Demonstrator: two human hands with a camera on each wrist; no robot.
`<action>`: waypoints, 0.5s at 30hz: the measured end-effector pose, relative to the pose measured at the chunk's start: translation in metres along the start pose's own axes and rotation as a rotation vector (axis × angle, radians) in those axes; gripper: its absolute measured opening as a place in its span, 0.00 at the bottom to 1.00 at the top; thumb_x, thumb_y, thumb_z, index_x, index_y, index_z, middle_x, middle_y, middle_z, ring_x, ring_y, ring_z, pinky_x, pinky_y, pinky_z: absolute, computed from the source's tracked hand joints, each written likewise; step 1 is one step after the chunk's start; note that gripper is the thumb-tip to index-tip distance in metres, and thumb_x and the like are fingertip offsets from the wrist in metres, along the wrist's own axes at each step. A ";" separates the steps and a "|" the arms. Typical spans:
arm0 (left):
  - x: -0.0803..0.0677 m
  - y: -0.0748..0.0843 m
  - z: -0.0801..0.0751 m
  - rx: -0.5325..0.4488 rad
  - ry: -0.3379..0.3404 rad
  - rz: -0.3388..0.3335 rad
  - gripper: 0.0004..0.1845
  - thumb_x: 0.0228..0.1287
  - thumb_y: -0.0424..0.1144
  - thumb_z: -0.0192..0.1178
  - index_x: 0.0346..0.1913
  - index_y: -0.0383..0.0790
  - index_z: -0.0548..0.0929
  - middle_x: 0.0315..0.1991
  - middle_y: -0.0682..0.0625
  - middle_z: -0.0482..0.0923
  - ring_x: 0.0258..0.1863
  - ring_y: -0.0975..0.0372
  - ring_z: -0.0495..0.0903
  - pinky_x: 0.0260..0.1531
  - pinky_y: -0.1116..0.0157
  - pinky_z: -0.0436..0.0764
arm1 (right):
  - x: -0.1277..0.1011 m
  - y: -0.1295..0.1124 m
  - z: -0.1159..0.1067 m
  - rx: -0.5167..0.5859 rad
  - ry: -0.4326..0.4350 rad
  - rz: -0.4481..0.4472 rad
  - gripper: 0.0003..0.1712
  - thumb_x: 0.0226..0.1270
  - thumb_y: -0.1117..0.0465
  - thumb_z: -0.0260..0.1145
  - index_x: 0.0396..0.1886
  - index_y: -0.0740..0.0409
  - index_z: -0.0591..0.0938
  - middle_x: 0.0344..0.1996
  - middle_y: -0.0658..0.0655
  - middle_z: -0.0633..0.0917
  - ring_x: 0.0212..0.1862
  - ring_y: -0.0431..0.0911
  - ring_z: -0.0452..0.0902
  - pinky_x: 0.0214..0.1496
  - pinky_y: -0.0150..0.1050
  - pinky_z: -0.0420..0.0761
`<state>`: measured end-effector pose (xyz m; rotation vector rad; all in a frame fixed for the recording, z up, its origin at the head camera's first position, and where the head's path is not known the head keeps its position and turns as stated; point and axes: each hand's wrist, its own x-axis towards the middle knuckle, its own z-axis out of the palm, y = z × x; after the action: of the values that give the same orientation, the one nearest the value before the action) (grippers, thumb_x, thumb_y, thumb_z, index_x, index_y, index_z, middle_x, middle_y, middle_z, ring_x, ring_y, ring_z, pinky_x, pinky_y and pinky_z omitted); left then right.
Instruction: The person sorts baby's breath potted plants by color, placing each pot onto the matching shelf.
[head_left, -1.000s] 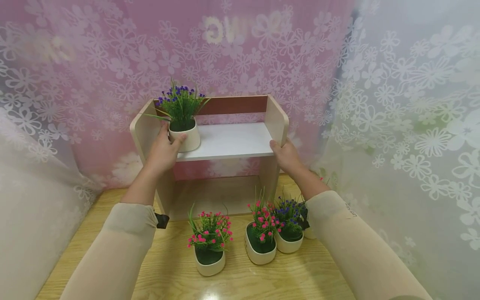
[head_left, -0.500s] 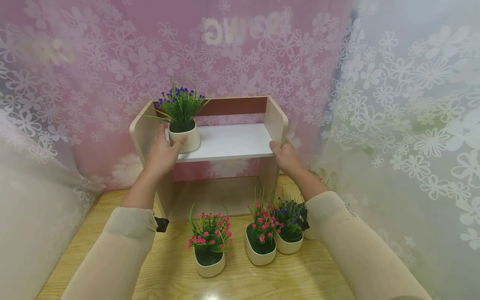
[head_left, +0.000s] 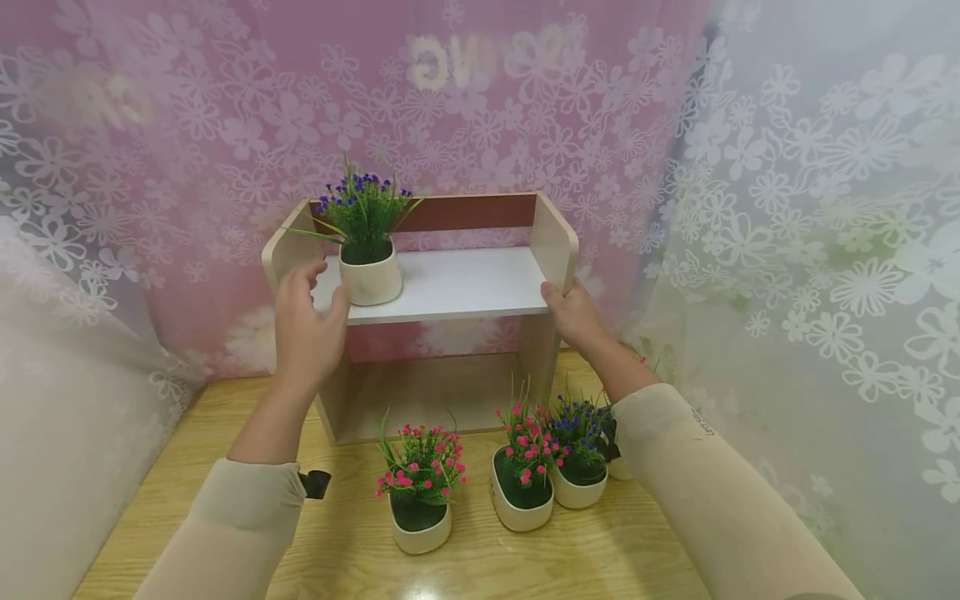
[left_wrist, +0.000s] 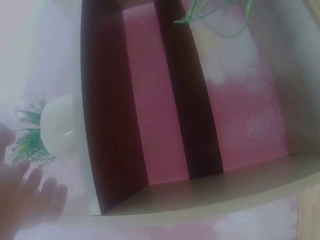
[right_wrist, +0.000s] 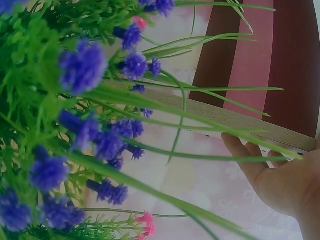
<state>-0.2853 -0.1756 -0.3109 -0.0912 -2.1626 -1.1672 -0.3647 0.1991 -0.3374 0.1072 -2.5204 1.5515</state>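
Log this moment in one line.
left hand: beside pot, not gripping | right hand: holds rack side | pot: upright on upper shelf

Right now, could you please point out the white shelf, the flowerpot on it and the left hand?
White shelf (head_left: 468,279): head view, bare top surface.
Flowerpot (head_left: 372,280): head view, pale front wall.
Left hand (head_left: 308,330): head view, middle of the hand.

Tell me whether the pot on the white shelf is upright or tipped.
Upright: the pot sits base down on the white shelf, purple flowers at the top.
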 end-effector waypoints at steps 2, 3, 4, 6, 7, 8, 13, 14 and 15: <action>-0.007 0.001 -0.002 -0.003 0.000 0.016 0.27 0.77 0.41 0.58 0.73 0.33 0.75 0.71 0.34 0.74 0.70 0.41 0.73 0.73 0.43 0.71 | 0.000 0.000 0.000 -0.001 0.004 -0.001 0.38 0.88 0.47 0.53 0.83 0.67 0.61 0.74 0.76 0.75 0.75 0.69 0.72 0.82 0.66 0.69; -0.010 0.001 -0.004 0.000 -0.007 0.020 0.26 0.77 0.41 0.58 0.73 0.33 0.75 0.70 0.34 0.74 0.69 0.41 0.74 0.72 0.42 0.72 | 0.000 0.000 0.000 -0.001 0.005 -0.001 0.38 0.88 0.47 0.53 0.83 0.67 0.61 0.74 0.75 0.75 0.76 0.69 0.72 0.82 0.66 0.69; -0.014 0.002 -0.005 0.002 -0.016 0.025 0.26 0.77 0.41 0.58 0.73 0.34 0.75 0.69 0.34 0.74 0.69 0.41 0.74 0.72 0.42 0.72 | 0.000 0.000 0.000 -0.002 0.008 0.000 0.38 0.88 0.47 0.53 0.83 0.67 0.61 0.74 0.75 0.75 0.76 0.69 0.72 0.82 0.66 0.69; -0.020 0.003 -0.007 0.007 -0.034 0.031 0.26 0.78 0.41 0.58 0.72 0.34 0.75 0.69 0.35 0.74 0.68 0.41 0.75 0.71 0.41 0.72 | 0.000 0.000 0.000 -0.003 0.008 0.002 0.38 0.88 0.47 0.53 0.83 0.67 0.60 0.75 0.76 0.74 0.76 0.69 0.71 0.82 0.66 0.69; -0.024 0.003 -0.008 0.008 -0.044 0.032 0.26 0.78 0.41 0.58 0.72 0.34 0.75 0.68 0.35 0.74 0.68 0.40 0.75 0.71 0.41 0.72 | 0.000 0.000 0.000 -0.006 0.008 0.005 0.38 0.88 0.46 0.53 0.83 0.67 0.60 0.75 0.75 0.74 0.76 0.69 0.71 0.82 0.66 0.69; -0.028 0.003 -0.008 0.012 -0.055 0.031 0.26 0.78 0.42 0.58 0.72 0.34 0.75 0.68 0.35 0.75 0.68 0.40 0.75 0.70 0.41 0.73 | 0.000 -0.001 0.000 -0.006 0.006 0.006 0.38 0.88 0.46 0.52 0.84 0.67 0.60 0.75 0.75 0.74 0.77 0.69 0.71 0.82 0.66 0.69; -0.045 0.004 -0.010 0.031 -0.116 0.013 0.25 0.79 0.43 0.58 0.71 0.35 0.74 0.69 0.38 0.75 0.70 0.42 0.75 0.72 0.41 0.72 | -0.001 -0.002 0.000 -0.017 0.000 0.007 0.39 0.88 0.47 0.53 0.84 0.67 0.59 0.76 0.75 0.73 0.78 0.68 0.70 0.84 0.64 0.67; -0.049 0.004 -0.009 0.037 -0.131 0.011 0.24 0.80 0.44 0.58 0.71 0.35 0.74 0.69 0.38 0.76 0.71 0.43 0.75 0.73 0.41 0.71 | -0.001 -0.002 0.000 -0.017 0.000 0.008 0.39 0.89 0.47 0.53 0.84 0.68 0.59 0.76 0.75 0.73 0.78 0.68 0.70 0.84 0.64 0.67; -0.052 0.004 -0.009 0.043 -0.145 0.009 0.24 0.80 0.44 0.58 0.71 0.35 0.74 0.69 0.38 0.76 0.72 0.43 0.75 0.74 0.40 0.71 | -0.001 -0.001 0.000 -0.018 0.001 0.008 0.39 0.89 0.47 0.53 0.84 0.68 0.59 0.76 0.75 0.73 0.78 0.68 0.70 0.84 0.64 0.67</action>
<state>-0.2393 -0.1677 -0.3353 -0.1710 -2.3104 -1.1389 -0.3635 0.1986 -0.3362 0.0942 -2.5366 1.5314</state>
